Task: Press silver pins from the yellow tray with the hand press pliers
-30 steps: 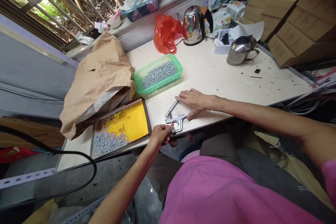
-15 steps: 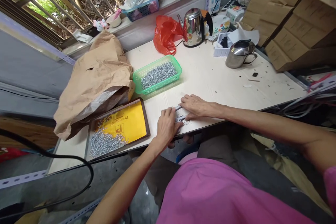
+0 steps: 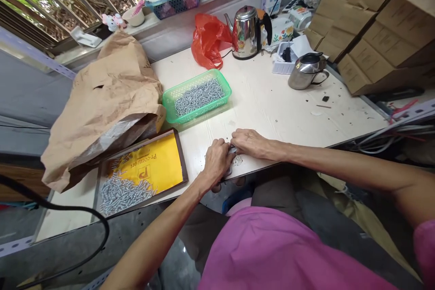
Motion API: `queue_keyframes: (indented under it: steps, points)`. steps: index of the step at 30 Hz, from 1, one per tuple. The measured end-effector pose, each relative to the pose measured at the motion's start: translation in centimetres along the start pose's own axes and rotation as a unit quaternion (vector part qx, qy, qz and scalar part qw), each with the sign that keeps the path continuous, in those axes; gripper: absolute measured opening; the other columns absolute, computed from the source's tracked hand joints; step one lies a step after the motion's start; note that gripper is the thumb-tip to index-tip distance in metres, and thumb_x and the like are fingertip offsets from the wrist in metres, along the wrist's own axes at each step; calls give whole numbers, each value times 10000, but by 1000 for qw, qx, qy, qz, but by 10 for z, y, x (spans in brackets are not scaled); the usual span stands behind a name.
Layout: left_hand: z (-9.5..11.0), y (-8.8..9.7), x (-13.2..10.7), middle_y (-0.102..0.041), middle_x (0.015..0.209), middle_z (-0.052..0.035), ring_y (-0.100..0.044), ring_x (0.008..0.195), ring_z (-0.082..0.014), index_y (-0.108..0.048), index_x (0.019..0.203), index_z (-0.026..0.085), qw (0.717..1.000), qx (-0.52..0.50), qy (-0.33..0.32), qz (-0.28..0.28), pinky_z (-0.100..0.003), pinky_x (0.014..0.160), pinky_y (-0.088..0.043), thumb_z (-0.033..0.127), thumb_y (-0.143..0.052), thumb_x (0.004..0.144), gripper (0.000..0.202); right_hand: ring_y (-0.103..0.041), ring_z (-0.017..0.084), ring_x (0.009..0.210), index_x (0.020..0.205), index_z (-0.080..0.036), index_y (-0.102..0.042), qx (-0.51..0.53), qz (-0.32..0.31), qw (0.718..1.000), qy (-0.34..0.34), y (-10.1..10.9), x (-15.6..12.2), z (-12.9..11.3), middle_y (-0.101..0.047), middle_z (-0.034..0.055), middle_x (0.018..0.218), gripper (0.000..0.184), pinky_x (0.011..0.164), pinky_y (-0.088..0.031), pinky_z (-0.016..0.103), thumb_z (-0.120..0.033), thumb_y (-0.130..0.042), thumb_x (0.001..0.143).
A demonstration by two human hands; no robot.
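Both hands meet at the table's near edge over a small metal press tool [image 3: 232, 150], of which only a sliver shows between them. My left hand [image 3: 217, 161] lies curled on top of the tool, fingers closed over it. My right hand [image 3: 249, 142] presses down on it from the right, fingers bent. A few tiny metal bits [image 3: 238, 160] lie beside the hands. Left of them sits a brown-rimmed tray [image 3: 181, 158] with a yellow sheet and a heap of small silver parts [image 3: 120, 192]. Behind stands a green basket [image 3: 224, 82] full of similar silver parts.
A crumpled brown paper bag [image 3: 105, 95] covers the table's left. At the back are a red plastic bag [image 3: 207, 45], a steel kettle [image 3: 246, 31], a steel jug [image 3: 306, 72] and a white tray [image 3: 280, 64]. Cardboard boxes [image 3: 374, 27] stack at right. A black cable [image 3: 68, 217] loops low left.
My left hand has moved from the tool's near end up onto the tool, and my right hand has closed in beside it. The tool, plainly seen a second ago, is almost hidden.
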State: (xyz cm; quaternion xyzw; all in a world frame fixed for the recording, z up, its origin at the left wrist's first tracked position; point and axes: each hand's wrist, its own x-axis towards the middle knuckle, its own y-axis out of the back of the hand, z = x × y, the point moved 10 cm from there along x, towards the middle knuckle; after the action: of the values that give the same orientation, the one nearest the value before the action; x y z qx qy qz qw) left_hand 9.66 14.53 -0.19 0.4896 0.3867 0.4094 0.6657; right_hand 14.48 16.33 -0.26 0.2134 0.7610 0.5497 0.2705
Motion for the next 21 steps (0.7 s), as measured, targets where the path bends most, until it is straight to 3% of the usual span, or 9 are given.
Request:
queue_keyframes:
  steps: [5, 8, 12, 14, 17, 21]
  points:
    - [-2, 1, 4, -588, 881, -71, -527, 922, -223, -660, 882, 162, 1000, -11, -5, 10, -331, 775, -457, 290, -560, 894, 163, -570, 214, 913, 941, -101, -663, 9, 1, 1000, 9, -3, 3, 1, -647, 121, 940, 210, 704, -362, 289, -253, -519, 934]
    - [-2, 4, 2, -599, 914, -79, -531, 936, -231, -655, 932, 166, 1000, -11, -6, 18, -345, 796, -471, 301, -563, 889, 169, -565, 216, 919, 972, -106, -667, 6, 18, 1000, 9, 2, 2, 3, -636, 118, 949, 223, 711, -369, 288, -291, -557, 914]
    - [4, 3, -16, -597, 1139, -110, -532, 1086, -259, -602, 1098, 165, 998, -19, -10, 66, -409, 915, -480, 272, -559, 883, 245, -550, 244, 939, 1003, -122, -677, -7, 20, 999, 47, 7, 2, 7, -612, 126, 971, 406, 727, -383, 297, -454, -711, 771]
    - [13, 1, -32, -547, 1289, -135, -485, 1223, -278, -562, 1178, 160, 992, -34, -23, 116, -461, 1005, -444, 216, -498, 907, 284, -557, 228, 897, 993, -126, -680, 5, 3, 997, 74, 7, 2, 8, -614, 121, 950, 404, 721, -383, 294, -482, -669, 801]
    - [33, -11, -54, -505, 1383, -146, -403, 1345, -282, -526, 1252, 162, 984, -67, -55, 156, -489, 1074, -402, 198, -407, 948, 329, -566, 197, 869, 1008, -143, -674, 22, 16, 998, 53, 10, 6, 18, -630, 110, 974, 248, 716, -368, 283, -337, -574, 890]
    - [51, -26, -66, -538, 1367, -148, -428, 1340, -275, -524, 1275, 143, 981, -94, -69, 154, -480, 1108, -375, 249, -377, 974, 352, -553, 203, 911, 924, -148, -673, -14, 59, 998, -6, 15, 18, 33, -645, 95, 985, 141, 745, -345, 294, -199, -548, 884]
